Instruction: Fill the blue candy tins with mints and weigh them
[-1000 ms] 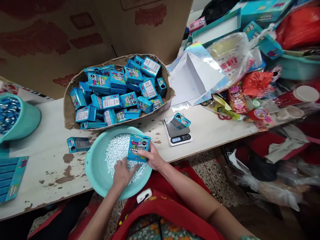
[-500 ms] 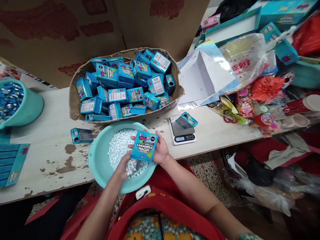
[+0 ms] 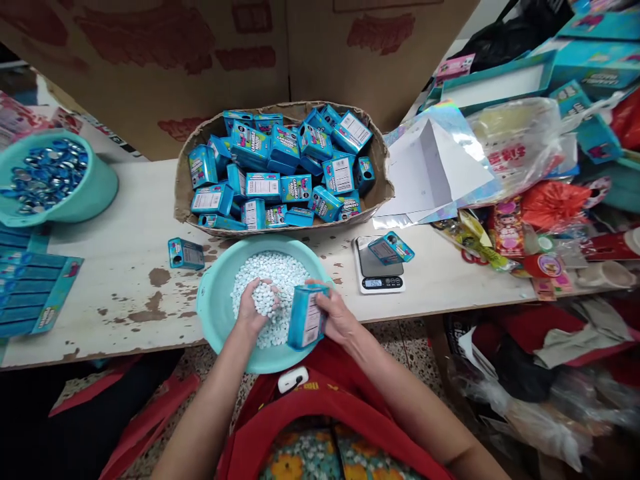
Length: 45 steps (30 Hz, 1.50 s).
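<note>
A heap of small white candies (image 3: 263,298) lies cupped in my left hand (image 3: 251,319), palm up above the basin. My right hand (image 3: 337,318) grips a blue candy box (image 3: 306,317) by its side and holds it upright at the basin's right edge. Beneath both hands, the turquoise basin (image 3: 214,333) contains many more white candies (image 3: 280,270). Just right of the basin, a small digital scale (image 3: 383,283) bears another blue candy box (image 3: 393,248), lying at a slant.
Behind the basin, a cut cardboard box (image 3: 385,190) is full of blue candy boxes. One more blue box (image 3: 186,254) lies on the table to the left. A turquoise bucket (image 3: 103,183) holds shiny blue caps. Bags and wrappers (image 3: 505,230) crowd the right side.
My left hand has scooped up a handful of candies. The box in my right hand has turned from its front face to its side. The view has shifted left.
</note>
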Tool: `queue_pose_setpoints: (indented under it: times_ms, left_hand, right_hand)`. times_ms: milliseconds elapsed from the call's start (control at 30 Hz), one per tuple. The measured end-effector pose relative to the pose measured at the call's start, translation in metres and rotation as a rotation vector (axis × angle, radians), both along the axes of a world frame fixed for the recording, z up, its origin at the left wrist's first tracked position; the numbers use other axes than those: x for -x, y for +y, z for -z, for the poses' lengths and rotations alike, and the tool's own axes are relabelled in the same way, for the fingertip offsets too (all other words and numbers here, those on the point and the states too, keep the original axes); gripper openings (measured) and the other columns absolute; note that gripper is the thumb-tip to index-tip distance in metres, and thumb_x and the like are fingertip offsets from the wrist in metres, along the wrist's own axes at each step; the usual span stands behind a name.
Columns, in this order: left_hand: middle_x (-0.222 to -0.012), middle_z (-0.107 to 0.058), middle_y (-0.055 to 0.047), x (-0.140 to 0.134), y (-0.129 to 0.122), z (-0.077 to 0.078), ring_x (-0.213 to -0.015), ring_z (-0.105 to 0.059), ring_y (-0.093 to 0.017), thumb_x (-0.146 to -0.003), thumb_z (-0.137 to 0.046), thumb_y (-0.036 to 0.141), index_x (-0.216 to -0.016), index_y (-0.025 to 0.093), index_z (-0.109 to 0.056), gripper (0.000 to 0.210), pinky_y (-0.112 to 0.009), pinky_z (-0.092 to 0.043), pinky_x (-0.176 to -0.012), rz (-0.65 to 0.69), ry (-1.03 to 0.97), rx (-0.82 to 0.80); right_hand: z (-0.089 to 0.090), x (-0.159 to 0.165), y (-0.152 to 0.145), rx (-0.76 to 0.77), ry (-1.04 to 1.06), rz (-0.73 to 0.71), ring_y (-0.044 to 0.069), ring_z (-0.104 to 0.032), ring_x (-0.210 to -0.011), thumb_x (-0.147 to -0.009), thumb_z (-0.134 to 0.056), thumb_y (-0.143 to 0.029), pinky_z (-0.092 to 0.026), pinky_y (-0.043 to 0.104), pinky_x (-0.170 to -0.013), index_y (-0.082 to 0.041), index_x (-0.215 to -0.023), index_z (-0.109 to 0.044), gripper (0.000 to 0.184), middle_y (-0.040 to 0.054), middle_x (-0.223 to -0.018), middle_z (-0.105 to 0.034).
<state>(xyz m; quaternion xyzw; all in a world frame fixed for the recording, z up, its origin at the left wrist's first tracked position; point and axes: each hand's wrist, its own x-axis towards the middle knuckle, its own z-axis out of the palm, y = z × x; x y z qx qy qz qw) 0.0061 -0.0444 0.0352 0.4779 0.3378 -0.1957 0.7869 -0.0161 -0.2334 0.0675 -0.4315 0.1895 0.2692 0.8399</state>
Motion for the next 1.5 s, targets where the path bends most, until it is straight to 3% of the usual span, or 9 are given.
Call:
queue_pose_setpoints:
  times_ms: [100,233,300,433,533,700,933,1167,1500]
  left_hand:
    - [-0.06,-0.053,0.001,-0.005,-0.002,-0.026,-0.044,-0.051,-0.011,-0.069,-0.058,0.043,-0.079,0.019,-0.049,0.028,-0.019,-0.033,-0.034,-0.09,-0.052,0.104]
    - [-0.066,-0.057,0.0,-0.006,-0.014,-0.06,-0.055,-0.058,-0.014,-0.073,-0.059,0.038,-0.084,0.018,-0.054,0.024,-0.023,-0.044,-0.045,-0.215,-0.279,0.143]
    - [-0.068,-0.058,0.0,-0.005,-0.022,-0.065,-0.062,-0.062,-0.016,-0.073,-0.06,0.035,-0.087,0.017,-0.055,0.023,-0.027,-0.049,-0.056,-0.253,-0.39,0.051]
    - [-0.063,-0.056,0.002,-0.004,-0.029,-0.059,-0.065,-0.063,-0.017,-0.075,-0.062,0.034,-0.092,0.017,-0.055,0.025,-0.029,-0.051,-0.065,-0.276,-0.495,-0.117]
    - [-0.068,-0.059,0.001,-0.004,-0.029,-0.056,-0.063,-0.062,-0.015,-0.076,-0.064,0.033,-0.095,0.017,-0.053,0.027,-0.027,-0.05,-0.062,-0.298,-0.495,-0.147]
    - [-0.077,-0.064,0.0,-0.005,-0.028,-0.063,-0.06,-0.062,-0.014,-0.074,-0.068,0.03,-0.104,0.021,-0.049,0.036,-0.029,-0.051,-0.061,-0.318,-0.517,-0.178]
    - [-0.07,-0.062,0.001,-0.004,-0.03,-0.07,-0.06,-0.062,-0.014,-0.077,-0.066,0.032,-0.09,0.019,-0.053,0.023,-0.028,-0.05,-0.061,-0.256,-0.549,-0.214]
    - [-0.06,-0.06,0.001,0.001,-0.036,-0.063,-0.061,-0.059,-0.013,-0.081,-0.061,0.031,-0.08,0.016,-0.057,0.016,-0.026,-0.048,-0.067,-0.225,-0.595,-0.307]
    - [-0.061,-0.058,0.0,-0.002,-0.042,-0.072,-0.061,-0.057,-0.014,-0.081,-0.061,0.031,-0.08,0.016,-0.059,0.015,-0.028,-0.049,-0.064,-0.199,-0.641,-0.268]
  right_hand:
    - [-0.006,0.001,-0.004,0.383,-0.221,-0.078,0.02,-0.06,-0.078,-0.056,-0.085,-0.037,-0.048,0.035,-0.074,-0.022,-0.101,-0.059,0.053,0.0007,-0.085,-0.064]
    - [-0.006,0.001,0.01,0.799,-0.599,-0.127,0.024,-0.056,-0.095,-0.068,-0.078,-0.03,-0.043,0.039,-0.086,-0.023,-0.098,-0.063,0.034,0.004,-0.098,-0.062]
    - [-0.001,0.002,0.021,0.931,-0.711,-0.141,0.026,-0.054,-0.097,-0.069,-0.077,-0.026,-0.041,0.04,-0.086,-0.023,-0.098,-0.064,0.032,0.005,-0.099,-0.062]
    - [0.005,0.002,0.034,1.096,-0.775,-0.212,0.027,-0.053,-0.095,-0.069,-0.077,-0.023,-0.041,0.039,-0.083,-0.023,-0.099,-0.065,0.032,0.0052,-0.097,-0.063]
    - [0.001,0.002,0.036,1.142,-0.804,-0.252,0.026,-0.053,-0.094,-0.072,-0.076,-0.023,-0.04,0.038,-0.082,-0.023,-0.1,-0.065,0.03,0.0045,-0.097,-0.064]
    - [-0.011,0.002,0.036,1.16,-0.842,-0.24,0.025,-0.054,-0.095,-0.073,-0.076,-0.026,-0.039,0.037,-0.082,-0.024,-0.1,-0.064,0.03,0.0031,-0.097,-0.064]
    - [-0.013,-0.002,0.035,1.121,-0.829,-0.228,0.024,-0.056,-0.094,-0.065,-0.083,-0.026,-0.04,0.035,-0.082,-0.024,-0.098,-0.065,0.037,0.0018,-0.094,-0.064]
    - [-0.014,0.001,0.029,1.12,-0.798,-0.232,0.024,-0.057,-0.094,-0.066,-0.082,-0.025,-0.039,0.036,-0.081,-0.024,-0.098,-0.065,0.036,0.0018,-0.093,-0.064]
    - [-0.022,0.001,0.023,1.056,-0.79,-0.168,0.024,-0.058,-0.094,-0.065,-0.083,-0.025,-0.042,0.037,-0.083,-0.024,-0.097,-0.065,0.037,0.0026,-0.094,-0.064]
